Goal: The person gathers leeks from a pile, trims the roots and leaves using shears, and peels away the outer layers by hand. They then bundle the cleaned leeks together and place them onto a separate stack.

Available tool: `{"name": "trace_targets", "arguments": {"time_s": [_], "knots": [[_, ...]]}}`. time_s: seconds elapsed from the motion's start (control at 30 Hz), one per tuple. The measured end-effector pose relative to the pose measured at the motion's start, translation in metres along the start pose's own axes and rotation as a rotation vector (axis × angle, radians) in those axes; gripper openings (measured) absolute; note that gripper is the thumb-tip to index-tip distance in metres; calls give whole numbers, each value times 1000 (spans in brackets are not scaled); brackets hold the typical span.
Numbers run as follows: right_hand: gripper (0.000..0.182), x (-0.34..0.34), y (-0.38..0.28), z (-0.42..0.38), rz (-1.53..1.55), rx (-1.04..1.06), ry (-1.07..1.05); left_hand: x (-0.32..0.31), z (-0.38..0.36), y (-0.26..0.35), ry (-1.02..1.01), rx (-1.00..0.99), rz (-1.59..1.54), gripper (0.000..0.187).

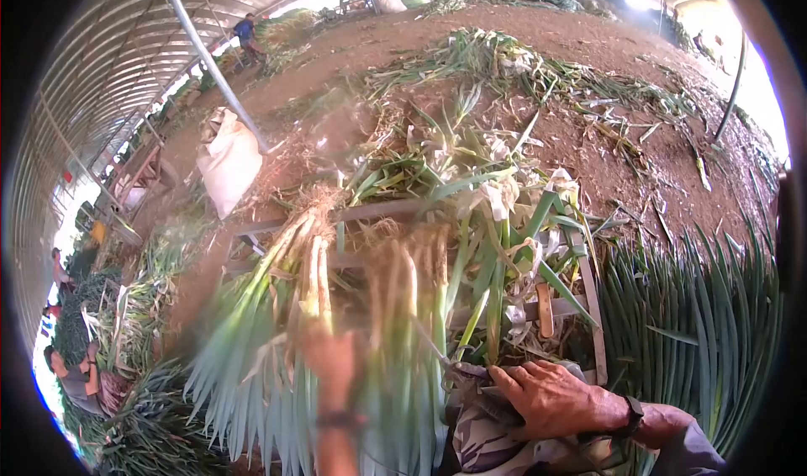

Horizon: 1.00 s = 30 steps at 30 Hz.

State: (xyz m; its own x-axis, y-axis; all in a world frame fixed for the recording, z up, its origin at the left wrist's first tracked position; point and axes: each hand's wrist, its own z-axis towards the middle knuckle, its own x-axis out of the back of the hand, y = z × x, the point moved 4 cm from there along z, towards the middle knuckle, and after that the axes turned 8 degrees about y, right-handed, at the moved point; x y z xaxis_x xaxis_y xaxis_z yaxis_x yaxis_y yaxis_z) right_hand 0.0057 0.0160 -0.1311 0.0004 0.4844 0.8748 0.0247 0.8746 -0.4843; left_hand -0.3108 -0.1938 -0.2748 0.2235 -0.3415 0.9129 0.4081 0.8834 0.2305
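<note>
My left hand (329, 360) is smeared by motion over a bundle of long green onions (252, 341), so its fingers cannot be made out. The onions' pale stems and brown roots (315, 203) point away from me and their leaves hang toward me. Just right of that hand, more onions with dirty stems (410, 278) are blurred too. My right hand (551, 396) is closed low over my camouflage-clad leg (487, 442). A thin grey knife-like tool (433, 341) sticks out from beside its fingers toward the onions; its handle is mostly hidden.
A low wooden frame (593, 316) supports the onions and loose peeled leaves (500, 198). Dense green onions (689, 333) stand at the right. Beyond are a white sack (229, 165), a metal pole (210, 64) and leaf waste (496, 51). A person (80, 379) sits at the lower left.
</note>
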Motion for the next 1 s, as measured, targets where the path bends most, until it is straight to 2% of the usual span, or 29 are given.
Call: {"name": "trace_targets", "arguments": {"time_s": [0.03,0.13,0.17,0.27,0.3,0.37,0.47,0.53,0.57,0.63,0.7,0.8,0.83,0.87,0.9,0.93,1.0], "knots": [[90,1,-1,0,14,-21,-47,-2,-11,14,-83,-50,-72,81],[95,8,1,-4,172,-78,113,-9,-42,44,-241,-137,-180,74],[96,10,2,-4,217,-114,122,-9,-45,47,-156,-183,-223,73],[98,15,7,-7,354,-242,155,-17,-56,29,-588,331,-471,73],[97,13,11,-9,397,-236,207,-29,-54,18,-587,228,-531,58],[95,6,22,-11,483,-215,308,-30,-53,15,-621,259,-576,58],[98,13,32,-13,765,-441,216,-17,-37,27,-698,232,-585,53],[96,24,37,-15,855,-496,222,-39,-18,8,-652,125,-794,45],[95,33,37,-15,885,-513,226,-35,-12,1,-629,207,-942,47],[93,47,40,-12,871,-388,266,-24,8,5,-505,177,-781,51],[92,54,49,-13,658,-267,276,-14,28,19,-305,-36,-165,58],[89,51,65,-19,457,-181,282,-16,-3,58,20,-273,39,66],[88,46,74,-22,423,-176,269,-7,-12,82,-140,-266,-84,66],[88,44,79,-25,389,-168,256,-19,-29,94,-130,-258,-184,61],[87,45,81,-26,373,-176,258,0,-43,120,-271,-204,-282,58],[86,43,84,-27,368,-203,224,-14,-56,130,-334,-285,-209,56],[84,39,90,-29,358,-258,157,-13,-77,152,-264,-418,-95,46]]}}
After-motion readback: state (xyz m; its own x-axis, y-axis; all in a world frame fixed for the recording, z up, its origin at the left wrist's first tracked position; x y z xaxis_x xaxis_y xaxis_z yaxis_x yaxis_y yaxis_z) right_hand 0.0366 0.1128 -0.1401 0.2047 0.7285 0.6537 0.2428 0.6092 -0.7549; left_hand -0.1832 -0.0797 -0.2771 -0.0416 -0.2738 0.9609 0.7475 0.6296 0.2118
